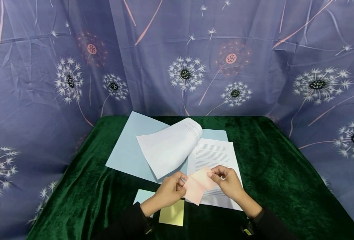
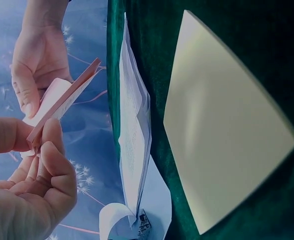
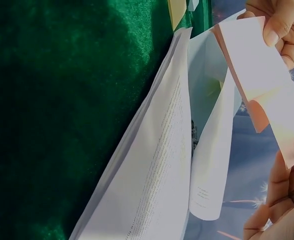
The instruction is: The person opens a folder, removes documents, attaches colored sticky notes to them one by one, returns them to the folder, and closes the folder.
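Observation:
Both hands hold a pink sticky note pad (image 1: 194, 192) above the lower part of a printed document (image 1: 214, 153). My left hand (image 1: 170, 190) pinches the pad at its left side between thumb and fingers. With thumb and fingertips, my right hand (image 1: 228, 182) grips the far end of the pad's top sheet (image 3: 259, 60). That sheet is lifted and bent away from the pad at the right, and the right wrist view shows a gap under it. Elsewhere it still lies along the pad near the left hand.
A light blue clip folder (image 1: 131, 143) lies under the document, whose turned-over page (image 1: 170, 143) curls leftward. A dark clip (image 2: 144, 225) shows on it. A yellow sticky note pad (image 1: 172, 215) and a pale blue pad (image 1: 143, 196) lie on the green cloth (image 1: 273, 173).

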The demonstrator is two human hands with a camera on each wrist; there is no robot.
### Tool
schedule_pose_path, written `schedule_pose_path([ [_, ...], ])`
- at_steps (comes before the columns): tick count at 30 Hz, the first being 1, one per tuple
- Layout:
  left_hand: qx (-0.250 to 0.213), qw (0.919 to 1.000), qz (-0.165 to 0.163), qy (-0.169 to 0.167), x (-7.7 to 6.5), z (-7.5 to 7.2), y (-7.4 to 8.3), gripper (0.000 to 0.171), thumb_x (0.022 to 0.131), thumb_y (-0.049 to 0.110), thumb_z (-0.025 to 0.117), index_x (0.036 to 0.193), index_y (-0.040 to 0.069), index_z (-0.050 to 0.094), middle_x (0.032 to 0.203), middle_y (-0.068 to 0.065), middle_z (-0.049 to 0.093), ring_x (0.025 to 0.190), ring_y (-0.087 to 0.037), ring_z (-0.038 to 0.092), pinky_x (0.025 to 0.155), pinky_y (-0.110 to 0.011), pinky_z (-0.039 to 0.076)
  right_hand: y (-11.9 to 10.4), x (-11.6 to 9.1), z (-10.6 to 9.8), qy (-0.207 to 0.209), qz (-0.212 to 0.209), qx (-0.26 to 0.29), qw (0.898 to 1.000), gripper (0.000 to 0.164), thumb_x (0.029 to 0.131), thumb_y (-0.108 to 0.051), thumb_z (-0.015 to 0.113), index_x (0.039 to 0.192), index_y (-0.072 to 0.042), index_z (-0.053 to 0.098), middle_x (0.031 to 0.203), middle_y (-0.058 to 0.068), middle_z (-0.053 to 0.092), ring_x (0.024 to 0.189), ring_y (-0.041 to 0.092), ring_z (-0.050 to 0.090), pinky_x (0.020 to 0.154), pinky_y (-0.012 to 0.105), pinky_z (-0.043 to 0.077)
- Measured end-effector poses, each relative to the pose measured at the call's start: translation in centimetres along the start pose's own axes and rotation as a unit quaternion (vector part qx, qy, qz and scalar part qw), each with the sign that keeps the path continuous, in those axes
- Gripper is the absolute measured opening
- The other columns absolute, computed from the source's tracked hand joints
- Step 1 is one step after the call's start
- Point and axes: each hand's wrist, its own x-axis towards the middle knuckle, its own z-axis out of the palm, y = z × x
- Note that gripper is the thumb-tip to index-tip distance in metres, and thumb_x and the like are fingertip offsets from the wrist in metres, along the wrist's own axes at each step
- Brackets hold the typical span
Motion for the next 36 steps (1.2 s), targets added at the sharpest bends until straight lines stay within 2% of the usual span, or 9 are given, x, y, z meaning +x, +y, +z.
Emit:
schedule_pose_path([
  [8, -0.005, 0.9999, -0.008, -0.005, -0.1, -0.1, 0.2, 0.022, 0.081, -0.005, 0.059, 0.101, 0.004, 0.056, 0.074, 0.005, 0.056, 0.056, -0.006, 0.051, 0.049, -0.022, 0.044, 0.0, 0.1, -0.1, 0.003, 0.044, 0.01, 0.999, 0.009, 0.083, 0.001, 0.067, 0.074, 0.002, 0.065, 0.064, 0.008, 0.062, 0.059, 0.013, 0.048, 0.053, 0.025, 0.038],
  [15, -0.01, 0.9999, -0.003, -0.004, -0.1, -0.4, 0.3, 0.021, 0.081, -0.005, 0.059, 0.1, 0.003, 0.057, 0.075, 0.004, 0.056, 0.057, -0.006, 0.051, 0.05, -0.023, 0.045, -0.6, 0.4, -0.3, 0.005, 0.102, 0.021, 0.995, 0.009, 0.084, 0.0, 0.065, 0.076, 0.005, 0.066, 0.065, 0.011, 0.062, 0.054, 0.01, 0.046, 0.048, 0.023, 0.036],
  [19, -0.015, 0.9999, -0.005, -0.007, -0.1, -0.5, 0.3, 0.021, 0.081, -0.005, 0.059, 0.1, 0.004, 0.057, 0.075, 0.004, 0.057, 0.058, -0.006, 0.051, 0.05, -0.023, 0.045, -0.4, 0.5, -0.3, 0.005, 0.118, 0.025, 0.993, 0.01, 0.085, 0.0, 0.065, 0.077, 0.006, 0.065, 0.065, 0.011, 0.061, 0.054, 0.01, 0.047, 0.048, 0.023, 0.036],
  [28, -0.016, 0.9998, -0.009, -0.01, -0.2, -0.6, 0.3, 0.02, 0.082, -0.005, 0.059, 0.1, 0.004, 0.057, 0.076, 0.004, 0.058, 0.059, -0.006, 0.052, 0.051, -0.023, 0.045, 2.9, 0.6, 0.0, 0.003, 0.161, 0.055, 0.985, 0.013, 0.085, -0.009, 0.068, 0.08, 0.002, 0.066, 0.068, 0.007, 0.059, 0.059, 0.014, 0.05, 0.053, 0.024, 0.04],
  [36, -0.025, 0.9996, -0.006, -0.012, -0.3, -0.7, 0.5, 0.021, 0.082, -0.006, 0.058, 0.101, 0.003, 0.057, 0.077, 0.002, 0.059, 0.059, -0.006, 0.053, 0.051, -0.023, 0.045, 3.5, 0.4, -0.1, 0.002, 0.165, 0.065, 0.984, 0.016, 0.086, -0.013, 0.068, 0.081, 0.002, 0.065, 0.07, 0.008, 0.06, 0.063, 0.017, 0.053, 0.055, 0.027, 0.043],
])
